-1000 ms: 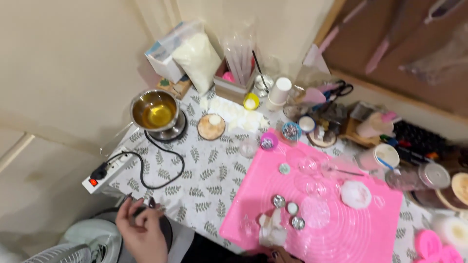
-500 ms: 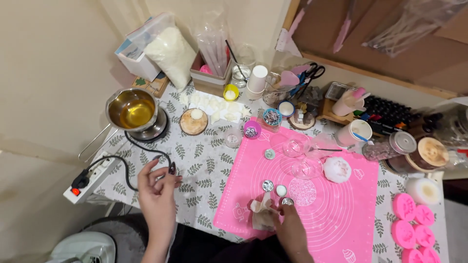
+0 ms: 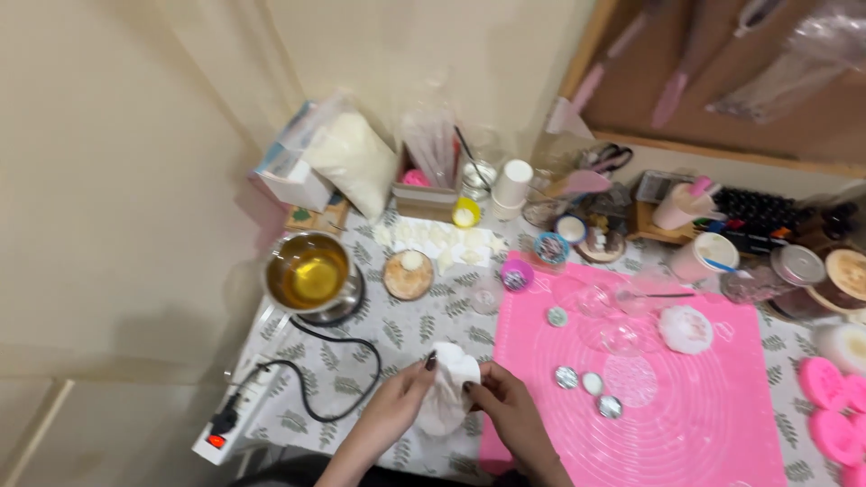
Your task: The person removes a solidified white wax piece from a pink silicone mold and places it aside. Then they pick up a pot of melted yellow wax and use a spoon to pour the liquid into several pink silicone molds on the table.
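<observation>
Pinching white cloth (image 3: 446,397) between both hands: left (image 3: 397,410), right (image 3: 507,415).

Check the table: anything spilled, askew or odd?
No spill visible. The power strip sticks out past the table's left edge, with its black cord looping across the cloth to the pot. Both hands hold a white piece.

We see a white cloth (image 3: 448,390) above a bench (image 3: 406,329) covered in grey leaf print, a bright pink mat (image 3: 667,415), and yellow liquid in a steel pot (image 3: 308,272).
</observation>
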